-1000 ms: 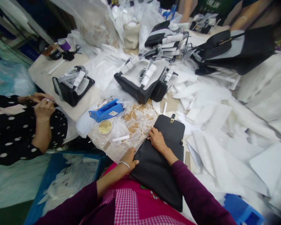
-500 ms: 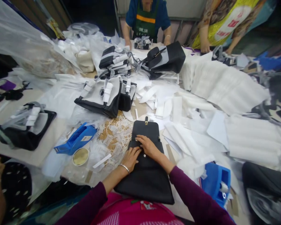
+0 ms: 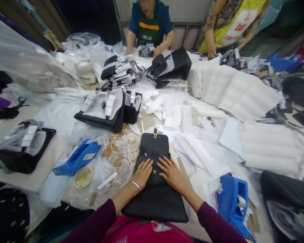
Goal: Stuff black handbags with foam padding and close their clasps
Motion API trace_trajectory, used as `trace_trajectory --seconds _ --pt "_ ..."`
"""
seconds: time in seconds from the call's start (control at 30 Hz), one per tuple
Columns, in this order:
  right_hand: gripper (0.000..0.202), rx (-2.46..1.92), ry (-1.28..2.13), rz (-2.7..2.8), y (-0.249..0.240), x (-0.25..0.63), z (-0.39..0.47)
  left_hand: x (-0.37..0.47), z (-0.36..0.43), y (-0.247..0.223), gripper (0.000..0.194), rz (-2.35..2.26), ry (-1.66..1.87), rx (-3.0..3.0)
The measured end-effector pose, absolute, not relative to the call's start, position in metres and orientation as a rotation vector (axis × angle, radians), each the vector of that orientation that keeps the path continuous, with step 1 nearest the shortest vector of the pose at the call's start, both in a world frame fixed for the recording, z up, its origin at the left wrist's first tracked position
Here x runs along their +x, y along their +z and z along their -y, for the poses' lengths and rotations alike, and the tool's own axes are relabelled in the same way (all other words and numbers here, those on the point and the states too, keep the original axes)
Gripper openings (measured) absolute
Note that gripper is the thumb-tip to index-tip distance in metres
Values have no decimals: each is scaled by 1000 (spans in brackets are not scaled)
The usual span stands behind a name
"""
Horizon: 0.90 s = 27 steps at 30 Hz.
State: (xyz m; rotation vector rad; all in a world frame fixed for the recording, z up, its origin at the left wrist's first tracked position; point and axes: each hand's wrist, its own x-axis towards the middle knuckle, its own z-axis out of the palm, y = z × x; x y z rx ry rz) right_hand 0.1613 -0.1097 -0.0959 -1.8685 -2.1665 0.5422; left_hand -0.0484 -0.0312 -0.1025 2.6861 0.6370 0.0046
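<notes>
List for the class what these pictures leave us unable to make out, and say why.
All in the head view:
- Black bag, underside: faces down, hidden by the bag itself.
- Bag's surface beneath the left hand and right hand: covered by them.
- Polka-dot garment: cut off by the left edge.
- Black item at right: cut off by the right edge.
- Label on the blue dispenser: print too small.

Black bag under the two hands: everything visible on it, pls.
The bag is black, smooth and leather-like, lying roughly flat on the table, wide end toward the wearer, flap opened out away. A short tab with gold-coloured hardware tips the flap; a small gold-coloured fitting sits between the hands. Small metal pieces show at both sides near the fold. The left hand and right hand rest palm-down on it, fingers extended.
</notes>
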Motion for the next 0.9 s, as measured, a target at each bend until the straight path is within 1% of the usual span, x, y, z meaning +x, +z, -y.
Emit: trace_trajectory --seconds 0.07,0.23,0.3,0.37,0.4,0.43,0.47,0.57,0.63,0.73,0.9 --pt "48 -1886 568 2135 -90 159 103 -50 31 -103 49 -664 47 2671" --pt "57 -2026 561 2005 -81 142 70 -51 26 -94 51 -871 134 2520" --pt "48 -2086 539 1932 -82 135 60 -49 19 -89 62 -972 109 2437" --pt "31 -2079 516 1884 -83 132 57 -47 12 -85 80 -1036 78 2371" --pt "24 -2045 505 1889 -84 131 58 -46 9 -84 85 -1057 78 2348" --pt "19 -1998 499 1914 -85 131 60 -46 8 -83 84 -1066 92 2334" --pt "18 -1951 495 1947 -85 132 63 -47 8 -83 79 -1062 120 2329" --pt "21 -1829 519 2049 -84 136 70 -50 12 -85 44 -1017 226 2357" --pt "21 -1786 556 2076 -83 139 73 -52 15 -86 27 -998 268 2387" --pt "21 -1775 601 2061 -84 143 74 -54 16 -88 20 -998 276 2411" --pt "21 -1800 627 2025 -82 146 70 -52 13 -92 18 -985 273 2414"
